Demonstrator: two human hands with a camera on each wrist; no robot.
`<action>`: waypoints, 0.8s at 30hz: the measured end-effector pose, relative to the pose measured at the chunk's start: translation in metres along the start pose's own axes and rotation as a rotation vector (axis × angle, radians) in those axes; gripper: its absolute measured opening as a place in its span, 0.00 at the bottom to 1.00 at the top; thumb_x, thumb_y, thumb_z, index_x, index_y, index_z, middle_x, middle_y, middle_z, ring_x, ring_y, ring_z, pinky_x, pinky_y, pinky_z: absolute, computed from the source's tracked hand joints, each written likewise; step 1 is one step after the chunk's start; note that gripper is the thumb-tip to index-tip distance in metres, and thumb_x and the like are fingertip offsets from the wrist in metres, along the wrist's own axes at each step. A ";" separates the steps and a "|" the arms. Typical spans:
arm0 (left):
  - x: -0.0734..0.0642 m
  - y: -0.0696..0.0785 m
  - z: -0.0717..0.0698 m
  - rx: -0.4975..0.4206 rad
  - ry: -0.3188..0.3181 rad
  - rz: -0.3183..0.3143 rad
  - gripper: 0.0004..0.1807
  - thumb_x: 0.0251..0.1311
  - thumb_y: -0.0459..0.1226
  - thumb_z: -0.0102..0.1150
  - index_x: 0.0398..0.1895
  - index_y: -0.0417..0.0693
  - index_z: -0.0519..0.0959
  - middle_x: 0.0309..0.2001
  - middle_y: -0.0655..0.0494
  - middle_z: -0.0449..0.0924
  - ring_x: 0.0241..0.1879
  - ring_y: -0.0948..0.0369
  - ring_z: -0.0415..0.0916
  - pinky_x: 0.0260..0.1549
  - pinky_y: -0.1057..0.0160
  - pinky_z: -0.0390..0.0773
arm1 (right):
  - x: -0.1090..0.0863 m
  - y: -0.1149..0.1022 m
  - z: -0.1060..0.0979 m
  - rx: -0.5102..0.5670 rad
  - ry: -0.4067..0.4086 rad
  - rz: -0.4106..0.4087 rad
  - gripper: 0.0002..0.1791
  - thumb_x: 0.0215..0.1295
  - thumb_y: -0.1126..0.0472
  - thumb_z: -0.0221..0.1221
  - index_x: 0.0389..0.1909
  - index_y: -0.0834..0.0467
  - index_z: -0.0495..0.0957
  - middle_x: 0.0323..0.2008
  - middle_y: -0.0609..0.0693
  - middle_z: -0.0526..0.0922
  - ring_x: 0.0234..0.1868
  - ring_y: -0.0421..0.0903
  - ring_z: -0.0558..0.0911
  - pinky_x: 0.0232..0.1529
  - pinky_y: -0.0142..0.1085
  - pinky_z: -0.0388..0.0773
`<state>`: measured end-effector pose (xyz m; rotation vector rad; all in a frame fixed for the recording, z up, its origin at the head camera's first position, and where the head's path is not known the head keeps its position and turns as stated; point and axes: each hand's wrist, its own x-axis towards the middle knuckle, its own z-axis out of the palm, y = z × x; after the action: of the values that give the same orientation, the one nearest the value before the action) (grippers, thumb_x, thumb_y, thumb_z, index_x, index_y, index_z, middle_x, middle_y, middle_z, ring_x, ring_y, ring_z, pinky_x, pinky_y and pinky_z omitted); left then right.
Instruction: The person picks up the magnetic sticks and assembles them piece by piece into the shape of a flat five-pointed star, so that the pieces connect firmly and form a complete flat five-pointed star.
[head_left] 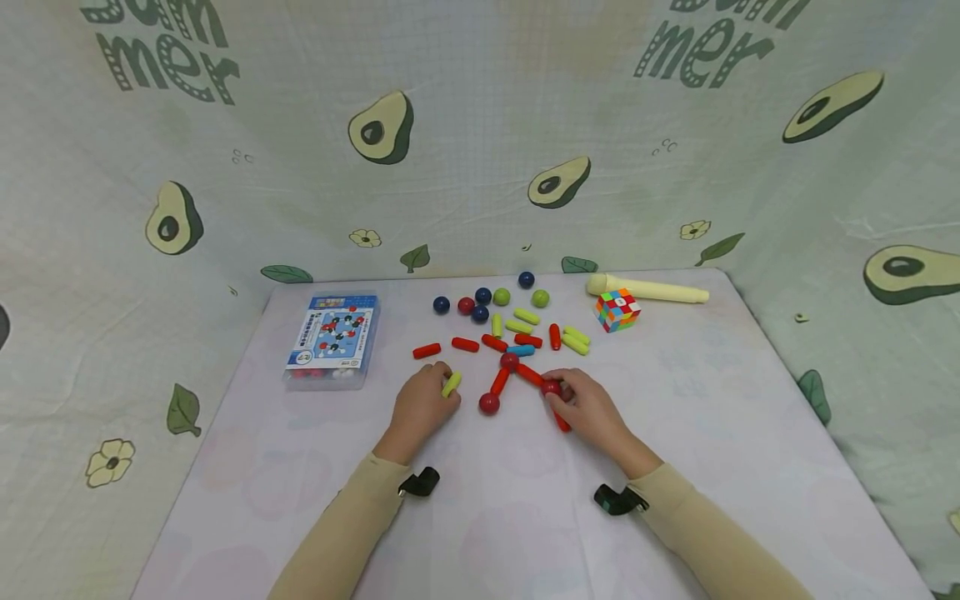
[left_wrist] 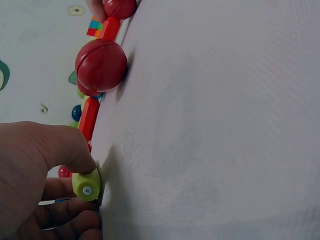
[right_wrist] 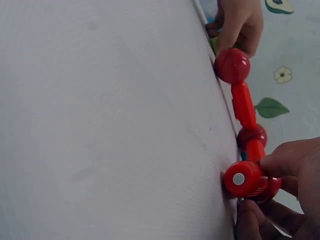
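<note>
My left hand [head_left: 426, 402] pinches a yellow-green magnetic rod [head_left: 452, 384] between thumb and fingers; its silver end disc shows in the left wrist view. With my right hand [head_left: 588, 408] I grip a red ball [head_left: 551, 388], thumb and fingers around it. That ball belongs to a bent chain of red rods and balls: one red rod [head_left: 530, 375] runs up to a middle red ball [head_left: 509, 361], another rod [head_left: 499, 382] down to a left red ball [head_left: 489, 404]. A further red rod [head_left: 562, 422] sticks out toward me below my right hand. A blue rod [head_left: 521, 350] lies close beside the middle ball.
Loose red rods [head_left: 465, 344], yellow-green rods [head_left: 519, 327], and dark blue balls [head_left: 442, 305] and green balls [head_left: 502, 296] lie beyond the chain. A clear box with a printed card [head_left: 333, 337] lies left. Back right are a puzzle cube [head_left: 618, 311] and a pale yellow stick [head_left: 660, 290].
</note>
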<state>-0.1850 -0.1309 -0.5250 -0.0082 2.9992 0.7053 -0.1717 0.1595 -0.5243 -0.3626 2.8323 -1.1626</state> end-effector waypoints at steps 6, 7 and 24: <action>-0.004 0.002 -0.002 -0.085 -0.055 -0.019 0.16 0.59 0.40 0.67 0.47 0.43 0.79 0.34 0.54 0.76 0.29 0.58 0.72 0.31 0.61 0.76 | 0.007 0.004 0.000 0.000 0.002 0.012 0.20 0.68 0.60 0.66 0.60 0.53 0.79 0.46 0.50 0.79 0.40 0.45 0.77 0.36 0.36 0.78; -0.005 0.003 -0.002 -0.117 -0.071 -0.023 0.15 0.59 0.40 0.67 0.46 0.43 0.80 0.33 0.54 0.76 0.29 0.58 0.72 0.31 0.61 0.75 | 0.009 0.004 0.000 0.003 0.003 0.016 0.20 0.68 0.59 0.66 0.60 0.53 0.79 0.45 0.49 0.79 0.40 0.46 0.77 0.35 0.36 0.78; -0.022 0.017 -0.006 -0.354 -0.341 -0.048 0.14 0.60 0.43 0.70 0.44 0.47 0.79 0.32 0.54 0.78 0.32 0.57 0.74 0.32 0.62 0.75 | 0.015 0.006 -0.001 0.040 -0.003 0.054 0.19 0.69 0.58 0.65 0.60 0.53 0.78 0.44 0.49 0.79 0.38 0.46 0.77 0.35 0.37 0.78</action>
<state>-0.1641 -0.1180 -0.5109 0.0207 2.5129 1.0972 -0.1873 0.1611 -0.5275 -0.2828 2.7933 -1.2047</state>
